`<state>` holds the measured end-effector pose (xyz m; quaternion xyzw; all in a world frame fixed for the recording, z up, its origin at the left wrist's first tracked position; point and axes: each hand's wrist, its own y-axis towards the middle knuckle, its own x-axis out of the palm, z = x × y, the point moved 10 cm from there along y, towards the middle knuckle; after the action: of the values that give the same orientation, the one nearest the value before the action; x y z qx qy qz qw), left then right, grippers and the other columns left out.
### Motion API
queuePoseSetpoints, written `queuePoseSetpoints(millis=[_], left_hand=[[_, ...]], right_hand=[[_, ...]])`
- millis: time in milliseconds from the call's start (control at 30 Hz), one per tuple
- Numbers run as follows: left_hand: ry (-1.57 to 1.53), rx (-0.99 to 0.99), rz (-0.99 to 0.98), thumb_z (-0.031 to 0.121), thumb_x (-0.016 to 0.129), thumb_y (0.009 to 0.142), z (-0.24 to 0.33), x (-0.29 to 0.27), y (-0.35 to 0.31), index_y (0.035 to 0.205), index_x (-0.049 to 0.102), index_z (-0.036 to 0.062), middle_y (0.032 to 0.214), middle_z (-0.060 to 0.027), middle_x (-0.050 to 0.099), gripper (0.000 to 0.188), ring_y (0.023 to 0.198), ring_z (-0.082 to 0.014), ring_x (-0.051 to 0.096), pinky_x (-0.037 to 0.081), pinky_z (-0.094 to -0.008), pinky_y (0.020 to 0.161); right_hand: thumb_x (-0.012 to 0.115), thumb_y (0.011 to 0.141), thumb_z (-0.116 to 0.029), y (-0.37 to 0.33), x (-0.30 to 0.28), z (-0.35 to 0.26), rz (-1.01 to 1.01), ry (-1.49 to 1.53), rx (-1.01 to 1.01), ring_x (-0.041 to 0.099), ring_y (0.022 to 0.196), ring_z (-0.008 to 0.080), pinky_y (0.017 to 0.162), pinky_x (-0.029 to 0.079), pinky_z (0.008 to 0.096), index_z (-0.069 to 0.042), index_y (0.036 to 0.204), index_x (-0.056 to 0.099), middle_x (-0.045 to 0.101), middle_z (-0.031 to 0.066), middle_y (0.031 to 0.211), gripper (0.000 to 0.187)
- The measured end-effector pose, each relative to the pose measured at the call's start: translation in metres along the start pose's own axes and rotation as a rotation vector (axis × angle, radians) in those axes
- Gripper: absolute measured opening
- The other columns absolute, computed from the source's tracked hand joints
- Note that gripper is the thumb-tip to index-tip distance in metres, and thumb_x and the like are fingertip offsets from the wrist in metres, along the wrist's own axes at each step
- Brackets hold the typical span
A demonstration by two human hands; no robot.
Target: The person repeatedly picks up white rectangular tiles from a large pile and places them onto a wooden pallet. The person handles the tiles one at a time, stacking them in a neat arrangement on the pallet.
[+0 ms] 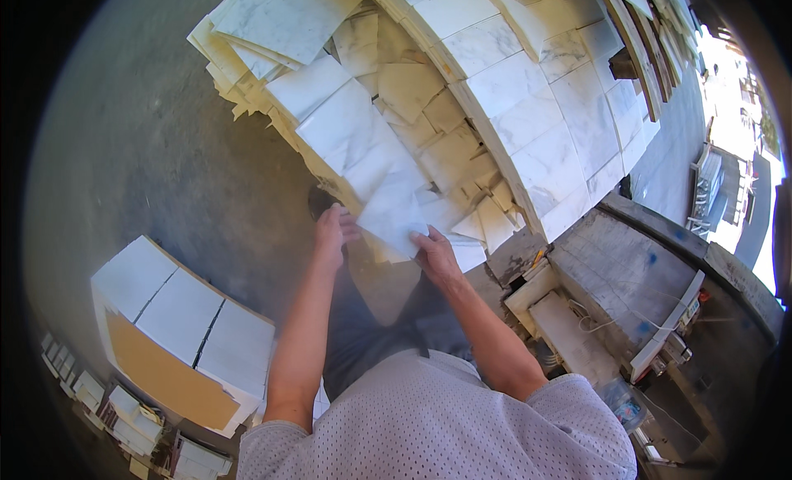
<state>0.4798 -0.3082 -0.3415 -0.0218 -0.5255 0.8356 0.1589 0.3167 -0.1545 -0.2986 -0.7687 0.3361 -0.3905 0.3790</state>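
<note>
A white marble tile [389, 214] with faint grey veining is tilted over the near end of a heap of stone pieces. My right hand [437, 255] grips its near right corner, thumb on top and the other fingers hidden underneath. Just left of the tile is my left hand [335, 231], its fingers partly bent and a little apart, with nothing visible in them. Beyond the held tile lie more loose white tiles [330, 133], overlapping one another, and yellowish broken pieces [450, 154] beside them.
A curved-looking strip [495, 141] divides the heap from neatly laid marble tiles [536, 150]. Planks [639, 47] rise at the far right. A grey machine bench [619, 265] stands to my right. Stacked white tiles with brown sides [177, 315] sit at left on the concrete floor [165, 150].
</note>
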Motion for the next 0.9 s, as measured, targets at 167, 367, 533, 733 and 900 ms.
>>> queuePoseSetpoints(millis=[167, 367, 533, 733, 900], left_hand=[[0.075, 0.104, 0.108, 0.050, 0.050, 0.099, -0.011, 0.005, 0.006, 0.135, 0.050, 0.0000, 0.128, -0.0139, 0.058, 0.061, 0.114, -0.0245, 0.056, 0.048, -0.0396, 0.092], [0.396, 0.275, 0.102, 0.035, 0.048, 0.100, 0.002, 0.031, 0.030, 0.141, 0.047, 0.0015, 0.127, -0.0115, 0.058, 0.053, 0.113, -0.0240, 0.053, 0.041, -0.0357, 0.097], [0.534, 0.254, 0.187, 0.028, 0.048, 0.098, 0.003, 0.022, 0.020, 0.142, 0.046, -0.0028, 0.128, -0.0161, 0.060, 0.053, 0.112, -0.0265, 0.055, 0.041, -0.0362, 0.099], [0.589, 0.232, 0.244, 0.026, 0.049, 0.097, 0.008, 0.004, 0.001, 0.137, 0.050, -0.0050, 0.138, -0.0255, 0.054, 0.051, 0.129, -0.0359, 0.052, 0.039, -0.0380, 0.107], [0.865, 0.742, 0.333, 0.019, 0.058, 0.095, 0.076, 0.044, -0.035, 0.125, 0.056, -0.0053, 0.126, -0.0245, 0.059, 0.039, 0.121, -0.0379, 0.055, 0.042, -0.0405, 0.103]], right_hand=[[0.062, 0.094, -0.015, 0.042, 0.031, -0.003, 0.044, -0.059, -0.076, 0.065, 0.095, 0.0192, 0.085, 0.053, 0.0338, 0.005, 0.123, 0.056, 0.065, 0.0115, 0.110, 0.036], [0.058, 0.095, -0.024, 0.033, 0.039, -0.040, 0.210, -0.738, -0.069, 0.068, 0.074, 0.0188, 0.069, 0.055, 0.0331, 0.006, 0.118, 0.060, 0.070, 0.0124, 0.089, 0.037], [0.058, 0.094, -0.029, -0.008, -0.009, -0.066, 0.220, -0.739, -0.155, 0.069, 0.076, 0.0184, 0.064, 0.053, 0.0300, 0.006, 0.120, 0.060, 0.072, 0.0144, 0.091, 0.044], [0.060, 0.094, -0.029, -0.049, -0.113, -0.041, 0.328, -0.539, 0.002, 0.067, 0.078, 0.0177, 0.068, 0.053, 0.0301, 0.005, 0.113, 0.063, 0.071, 0.0115, 0.090, 0.038], [0.063, 0.091, -0.028, -0.080, -0.124, -0.056, 0.302, -0.537, 0.046, 0.067, 0.080, 0.0173, 0.068, 0.054, 0.0297, 0.003, 0.110, 0.064, 0.071, 0.0106, 0.091, 0.037]])
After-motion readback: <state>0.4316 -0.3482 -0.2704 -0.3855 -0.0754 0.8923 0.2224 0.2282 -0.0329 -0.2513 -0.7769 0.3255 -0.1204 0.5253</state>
